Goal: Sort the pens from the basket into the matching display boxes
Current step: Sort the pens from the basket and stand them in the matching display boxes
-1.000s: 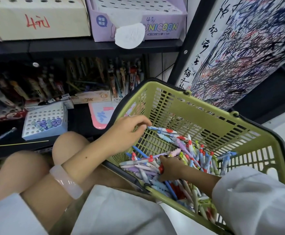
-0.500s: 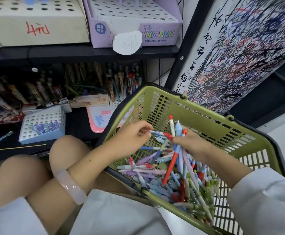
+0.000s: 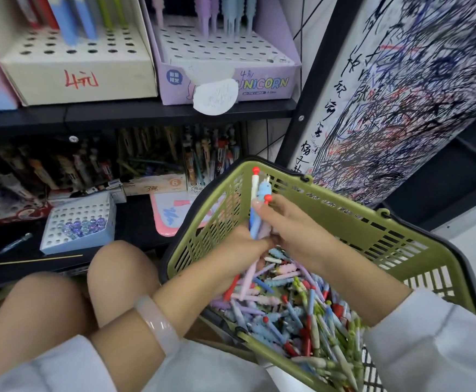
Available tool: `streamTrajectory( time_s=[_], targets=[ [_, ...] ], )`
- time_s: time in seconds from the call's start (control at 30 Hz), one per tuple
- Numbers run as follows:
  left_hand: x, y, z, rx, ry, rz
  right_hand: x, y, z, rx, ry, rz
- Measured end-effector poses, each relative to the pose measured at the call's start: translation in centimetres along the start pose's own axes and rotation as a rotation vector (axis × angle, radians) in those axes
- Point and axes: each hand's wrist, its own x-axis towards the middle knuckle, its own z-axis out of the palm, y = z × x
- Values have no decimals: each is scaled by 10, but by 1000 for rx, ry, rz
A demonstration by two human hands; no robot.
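Observation:
A green plastic basket (image 3: pixel 352 222) rests on my lap, its bottom covered with several loose pens (image 3: pixel 296 304) in blue, lilac, green and red. Both hands meet above the pile around a small upright bunch of pens (image 3: pixel 258 205) with red and blue tops. My left hand (image 3: pixel 242 250) grips the bunch low down. My right hand (image 3: pixel 290 224) holds it from the right, fingers curled round the upper barrels. On the upper shelf stand a purple "UNICORN" display box (image 3: pixel 259 77) and a cream display box (image 3: pixel 78 69), both with hole grids.
The lower shelf holds a small white-blue box (image 3: pixel 78 222) with purple-topped pens, a pink board (image 3: pixel 171 216) and rows of packaged pens (image 3: pixel 152 154). A scribbled test panel (image 3: pixel 400 94) rises behind the basket on the right. My knees (image 3: pixel 118 273) lie left of the basket.
My right hand lifted a bunch of pens out of the pile and brought it to my left hand, which now grips it too. The view tilted up toward the shelf boxes.

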Motion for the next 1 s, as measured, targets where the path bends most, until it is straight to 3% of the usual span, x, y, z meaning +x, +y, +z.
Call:
streamTrajectory(
  time_s=[0.13,0.23,0.33,0.43,0.57,0.73,0.83,0.93,1.0],
  targets=[
    [3,-1,-13,130,62,48,0,-8,-16,161,-115,81],
    [3,0,-17,154,99,45,-1,-8,-17,105,-161,74],
    [4,-3,-22,185,159,30,-2,-9,-15,-34,1,22],
    [2,-1,-26,101,190,74,-1,-15,-18,-8,143,-48],
    [-1,8,-31,-177,144,127,5,-28,-18,30,182,-102],
    [-8,16,-41,6,108,180,17,-44,-8,95,177,-171],
    [-14,22,-46,-125,70,214,22,-53,3,121,153,-162],
    [-23,30,-56,-182,109,230,24,-60,11,-135,231,-173],
    [-32,36,-67,-195,140,243,21,-65,9,-721,346,-461]
  ],
)
